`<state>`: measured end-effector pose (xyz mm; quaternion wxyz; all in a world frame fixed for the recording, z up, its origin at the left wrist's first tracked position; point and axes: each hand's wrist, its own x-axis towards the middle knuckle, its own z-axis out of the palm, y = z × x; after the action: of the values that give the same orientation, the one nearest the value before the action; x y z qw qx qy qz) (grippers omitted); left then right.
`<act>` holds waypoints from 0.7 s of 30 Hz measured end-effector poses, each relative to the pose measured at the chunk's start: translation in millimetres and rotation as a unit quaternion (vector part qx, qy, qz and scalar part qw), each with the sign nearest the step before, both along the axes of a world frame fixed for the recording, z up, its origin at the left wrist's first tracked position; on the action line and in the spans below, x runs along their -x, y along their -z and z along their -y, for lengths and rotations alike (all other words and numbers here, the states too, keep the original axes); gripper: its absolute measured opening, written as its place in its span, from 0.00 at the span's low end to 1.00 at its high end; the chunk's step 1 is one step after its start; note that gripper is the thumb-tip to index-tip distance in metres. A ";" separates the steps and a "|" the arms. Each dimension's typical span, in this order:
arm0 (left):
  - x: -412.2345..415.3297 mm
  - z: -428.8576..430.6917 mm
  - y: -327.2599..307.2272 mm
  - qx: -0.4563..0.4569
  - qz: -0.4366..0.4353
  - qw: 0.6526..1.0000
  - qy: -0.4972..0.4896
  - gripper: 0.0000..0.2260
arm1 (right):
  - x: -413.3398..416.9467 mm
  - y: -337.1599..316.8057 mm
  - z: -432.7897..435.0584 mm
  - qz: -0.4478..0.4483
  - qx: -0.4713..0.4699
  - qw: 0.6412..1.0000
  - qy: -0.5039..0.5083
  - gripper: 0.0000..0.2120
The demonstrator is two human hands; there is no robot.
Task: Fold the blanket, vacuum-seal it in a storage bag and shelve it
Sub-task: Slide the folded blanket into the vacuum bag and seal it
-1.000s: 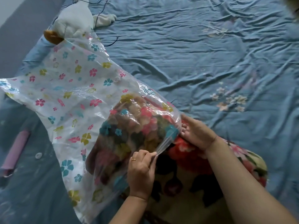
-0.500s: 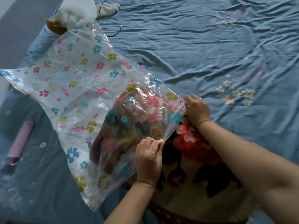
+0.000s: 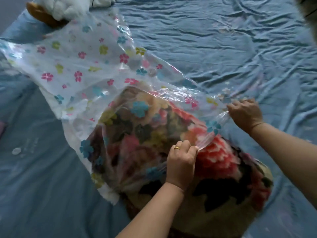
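Note:
A folded blanket (image 3: 221, 170) with big red flowers on a dark and tan ground lies on the bed. Its far half sits inside a clear storage bag (image 3: 80, 66) printed with small coloured flowers; its near half sticks out of the bag's mouth. My left hand (image 3: 181, 162) pinches the upper edge of the bag's mouth over the middle of the blanket. My right hand (image 3: 245, 113) grips the same edge farther right, beyond the blanket's side, so the plastic is stretched between the hands. The bag's closed end trails off to the upper left.
A wrinkled blue bedsheet (image 3: 205, 40) covers the bed all around. A white and brown plush toy (image 3: 56, 9) lies at the top left, touching the bag's far end. A small white round cap (image 3: 16, 150) sits on the sheet at the left.
My right hand has slid right along the bag's mouth, widening the opening. The bag now covers more of the blanket. My left hand keeps its pinch in about the same place.

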<state>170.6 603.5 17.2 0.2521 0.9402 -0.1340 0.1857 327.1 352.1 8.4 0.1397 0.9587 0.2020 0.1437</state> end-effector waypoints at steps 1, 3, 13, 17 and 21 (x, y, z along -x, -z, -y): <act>4.0 0.6 0.7 -0.013 0.002 1.000 0.010 0.05 | 12.6 7.6 5.6 0.001 -0.012 1.000 0.005 0.11; 16.7 -6.3 8.4 -0.033 0.016 0.999 0.030 0.03 | 41.2 24.6 8.5 -0.011 -0.034 0.999 0.022 0.11; 87.9 -84.9 37.5 -0.058 -0.055 0.996 -0.045 0.02 | 121.0 31.5 23.3 -0.101 -0.045 0.989 0.100 0.11; 98.9 -70.9 32.9 -0.040 -0.072 0.996 -0.039 0.07 | 135.9 20.0 20.0 -0.169 -0.055 0.969 0.171 0.14; 99.5 -72.8 35.1 -0.016 -0.079 0.993 -0.084 0.06 | 119.5 -2.1 -3.8 -0.084 -0.132 0.979 0.128 0.25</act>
<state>71.1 676.4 -17.9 0.2307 0.9637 -0.0373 0.1291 207.6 355.8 10.5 0.0119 0.9952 0.0684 0.0689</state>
